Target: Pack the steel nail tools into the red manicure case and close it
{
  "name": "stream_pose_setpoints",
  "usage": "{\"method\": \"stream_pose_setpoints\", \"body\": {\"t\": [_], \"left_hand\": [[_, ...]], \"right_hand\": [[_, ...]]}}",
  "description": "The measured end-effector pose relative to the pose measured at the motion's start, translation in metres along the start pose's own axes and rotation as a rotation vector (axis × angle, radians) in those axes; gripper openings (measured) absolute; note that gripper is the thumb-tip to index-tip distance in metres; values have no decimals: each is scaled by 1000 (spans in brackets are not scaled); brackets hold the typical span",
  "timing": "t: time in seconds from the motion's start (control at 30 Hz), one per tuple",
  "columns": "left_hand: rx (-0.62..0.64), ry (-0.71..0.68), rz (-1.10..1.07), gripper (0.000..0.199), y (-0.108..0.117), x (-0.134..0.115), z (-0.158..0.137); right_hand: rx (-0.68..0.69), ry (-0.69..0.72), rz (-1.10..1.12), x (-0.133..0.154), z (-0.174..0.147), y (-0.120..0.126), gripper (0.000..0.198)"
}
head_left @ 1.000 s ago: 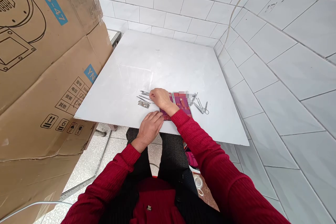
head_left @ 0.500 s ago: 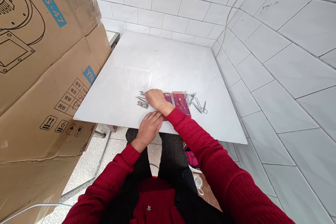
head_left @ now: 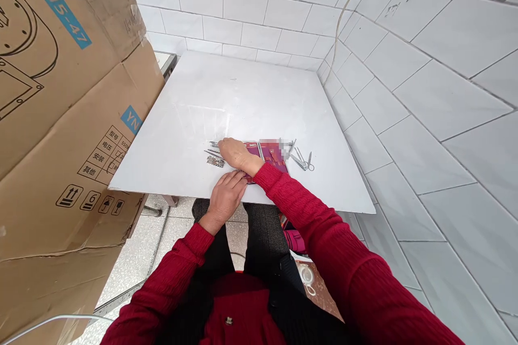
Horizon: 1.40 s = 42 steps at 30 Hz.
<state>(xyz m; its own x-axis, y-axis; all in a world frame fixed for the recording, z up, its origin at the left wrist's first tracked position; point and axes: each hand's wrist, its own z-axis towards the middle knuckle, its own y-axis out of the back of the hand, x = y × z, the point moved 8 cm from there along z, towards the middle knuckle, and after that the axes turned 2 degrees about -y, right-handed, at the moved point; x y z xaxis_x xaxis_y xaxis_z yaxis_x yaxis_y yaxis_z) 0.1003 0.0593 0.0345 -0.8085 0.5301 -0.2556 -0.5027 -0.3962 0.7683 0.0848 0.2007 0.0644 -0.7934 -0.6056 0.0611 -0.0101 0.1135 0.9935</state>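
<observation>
plainly, the purple-and-red case (head_left: 275, 158) lies spread open on the bench (head_left: 263, 94), close to its near edge, with its two halves side by side. it looks light, with a thin, fairly stiff frame and a softer lining, so it would probably slide or tip if pulled on one side; the rim is likely the best place to take hold. the left hand (head_left: 225, 193) lies at the near left corner of the case, fingers loosely bent; whether they pinch the edge one cannot tell. the right hand (head_left: 234, 153) is curled over the left side, its fingertips by the slim metal tools (head_left: 212, 151), and what it may grip cannot be made out. those tools seem light, hard and slippery, easiest pinched by the middle of the shaft.

just below them lies a small patterned bundle (head_left: 216, 161). right of the case sit a nail clipper (head_left: 300, 163) and small scissors (head_left: 311, 161), whose points deserve care. the right hand and wrist block much of the left half, and a blurred patch covers the upper right corner. a large cardboard box (head_left: 60, 221) crowds the bench's left side; tiled walls (head_left: 279, 11) close off the back and right.
</observation>
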Motion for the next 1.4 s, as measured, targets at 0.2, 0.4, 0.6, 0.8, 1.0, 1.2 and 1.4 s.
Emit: {"method": "stream_pose_setpoints", "body": {"t": [0.2, 0.4, 0.6, 0.8, 1.0, 1.2, 1.4], "left_hand": [[11, -3, -2, 27, 0, 1, 1], [-8, -7, -17, 26, 2, 1, 5], [-9, -28, 18, 24, 4, -2, 9], [-7, -26, 23, 23, 4, -2, 10], [20, -5, 19, 24, 3, -1, 10], [18, -8, 34, 24, 4, -2, 10], [15, -13, 38, 24, 4, -2, 9]], "right_hand": [[-94, -131, 423, -49, -11, 13, 19], [-130, -228, 1024, -96, -31, -11, 43], [-216, -172, 1011, -107, -46, -12, 66], [-212, -213, 1037, -112, -46, -11, 63], [-272, -162, 1108, -109, -38, -15, 56], [-291, -148, 1071, -112, -32, -27, 54], [-339, -152, 899, -111, -35, -21, 41]]}}
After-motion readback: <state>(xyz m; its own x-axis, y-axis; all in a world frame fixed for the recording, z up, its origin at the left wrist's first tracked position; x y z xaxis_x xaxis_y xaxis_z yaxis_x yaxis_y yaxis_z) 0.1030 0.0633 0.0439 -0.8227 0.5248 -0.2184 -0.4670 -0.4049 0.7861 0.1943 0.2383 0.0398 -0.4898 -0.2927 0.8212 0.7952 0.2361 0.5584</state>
